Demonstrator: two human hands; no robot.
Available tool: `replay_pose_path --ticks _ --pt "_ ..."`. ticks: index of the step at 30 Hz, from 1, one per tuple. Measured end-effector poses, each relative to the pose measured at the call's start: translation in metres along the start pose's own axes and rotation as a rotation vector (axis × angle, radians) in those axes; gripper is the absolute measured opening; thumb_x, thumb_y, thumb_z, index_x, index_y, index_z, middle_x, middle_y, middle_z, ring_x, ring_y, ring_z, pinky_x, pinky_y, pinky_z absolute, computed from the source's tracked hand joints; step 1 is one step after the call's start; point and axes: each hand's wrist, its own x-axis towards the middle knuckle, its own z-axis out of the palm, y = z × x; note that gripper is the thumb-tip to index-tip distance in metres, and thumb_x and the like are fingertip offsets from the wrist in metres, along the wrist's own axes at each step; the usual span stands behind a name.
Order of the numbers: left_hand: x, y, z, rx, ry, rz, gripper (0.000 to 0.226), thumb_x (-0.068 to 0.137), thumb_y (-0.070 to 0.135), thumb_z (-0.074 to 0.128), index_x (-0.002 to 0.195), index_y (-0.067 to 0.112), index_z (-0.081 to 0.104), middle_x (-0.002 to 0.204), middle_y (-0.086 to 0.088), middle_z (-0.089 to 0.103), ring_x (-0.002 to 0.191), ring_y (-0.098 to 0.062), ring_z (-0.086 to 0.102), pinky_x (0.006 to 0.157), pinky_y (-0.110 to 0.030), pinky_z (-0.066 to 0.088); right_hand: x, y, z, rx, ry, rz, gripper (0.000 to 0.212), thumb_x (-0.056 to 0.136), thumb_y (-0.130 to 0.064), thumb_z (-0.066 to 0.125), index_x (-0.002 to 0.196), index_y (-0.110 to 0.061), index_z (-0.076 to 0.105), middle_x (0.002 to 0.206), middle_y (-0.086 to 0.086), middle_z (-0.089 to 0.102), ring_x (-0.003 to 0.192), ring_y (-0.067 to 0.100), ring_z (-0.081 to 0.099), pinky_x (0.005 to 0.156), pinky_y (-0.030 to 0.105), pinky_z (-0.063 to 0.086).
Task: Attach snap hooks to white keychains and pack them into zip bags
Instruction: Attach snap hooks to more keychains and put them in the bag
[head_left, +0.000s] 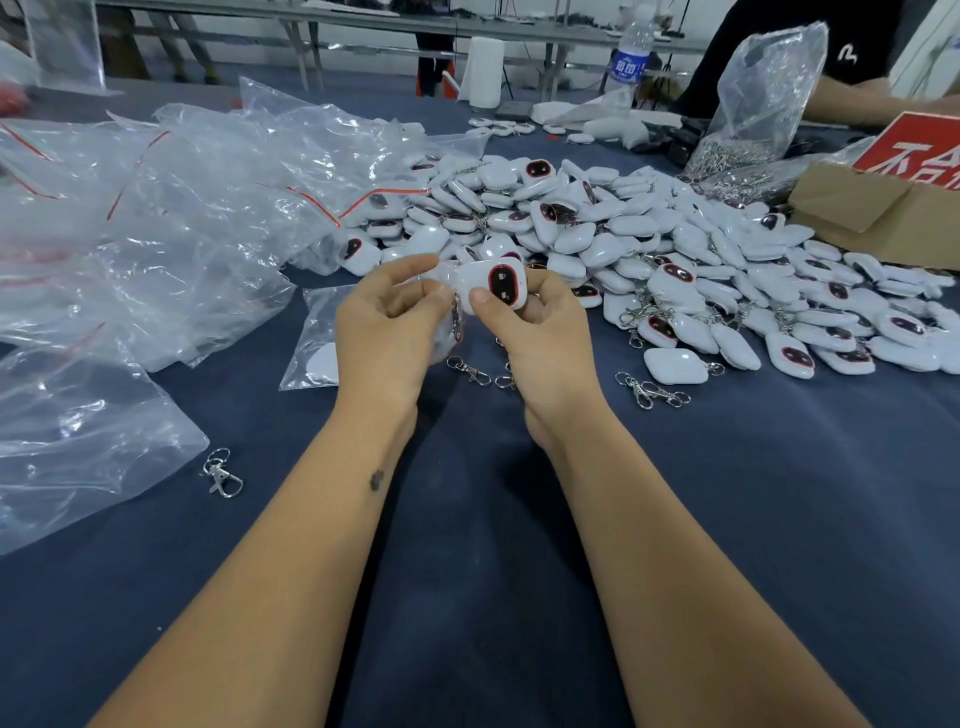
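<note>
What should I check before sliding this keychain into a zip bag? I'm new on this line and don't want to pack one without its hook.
1. Keychain held firmly: ok. The right hand and left hand both pinch the white keychain.
2. Snap hook attached: cannot tell. A hook hangs below the keychain between the hands, but the joint is hidden.
3. Bag open and ready: cannot tell. Clear film seems to sit around the left fingers; its mouth is not visible.
4. Spare hooks within reach: ok. Loose snap hooks lie on the table.
5. Spare bags nearby: ok. A zip bag pile sits to the left.
</note>
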Motion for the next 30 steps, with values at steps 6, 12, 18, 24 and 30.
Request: replay_pose_path --ticks 6,12,18,24,30 --pt "0.001 0.009 -0.004 -0.201 0.027 -0.11 0.024 0.088 -0.001 0.065 0.096 0.021 0.067 0.063 0.011 0.068 0.057 -0.003 0.063 0.052 -0.016 0.048 -0.001 0.001 0.0 -0.032 -0.145 0.046 0.013 0.092 -0.009 0.067 0.094 -0.021 0.063 0.088 -0.004 0.072 0.084 0.01 0.067 0.078 0.024 0.055" --pt "0.0 0.015 -0.007 -0.209 -0.045 -0.149 0.024 0.089 0.001 0.064 0.102 0.021 0.065 0.067 0.007 0.069 0.056 -0.007 0.065 0.045 -0.019 0.048 0.001 0.001 0.0 -0.123 -0.105 0.07 0.017 0.088 -0.006 0.067 0.086 -0.021 0.06 0.074 -0.002 0.068 0.068 0.012 0.065 0.065 0.024 0.053" --pt "-0.007 0.01 -0.001 0.05 -0.165 0.127 0.027 0.086 -0.005 0.067 0.098 0.02 0.065 0.07 0.009 0.07 0.069 -0.012 0.064 0.07 -0.027 0.056 -0.001 0.003 0.0 -0.351 -0.147 0.015 0.01 0.081 -0.002 0.065 0.088 -0.009 0.064 0.068 0.004 0.056 0.064 0.019 0.05 0.062 0.035 0.046" --pt "-0.005 0.009 -0.002 0.041 -0.145 0.186 0.029 0.088 -0.005 0.06 0.095 0.022 0.066 0.069 0.012 0.067 0.063 -0.004 0.061 0.059 -0.017 0.051 -0.004 0.003 0.006 -0.608 -0.154 -0.052 0.008 0.09 -0.016 0.062 0.088 -0.009 0.065 0.078 0.012 0.066 0.073 0.031 0.063 0.072 0.047 0.056" --pt "0.003 0.001 -0.003 0.181 0.149 0.227 0.027 0.088 0.008 0.065 0.082 0.035 0.069 0.078 0.017 0.066 0.07 0.003 0.057 0.069 -0.014 0.047 -0.006 0.002 0.011 -0.4 -0.044 -0.043 0.029 0.079 -0.01 0.077 0.102 -0.018 0.063 0.09 0.006 0.071 0.075 0.015 0.062 0.075 0.035 0.056"
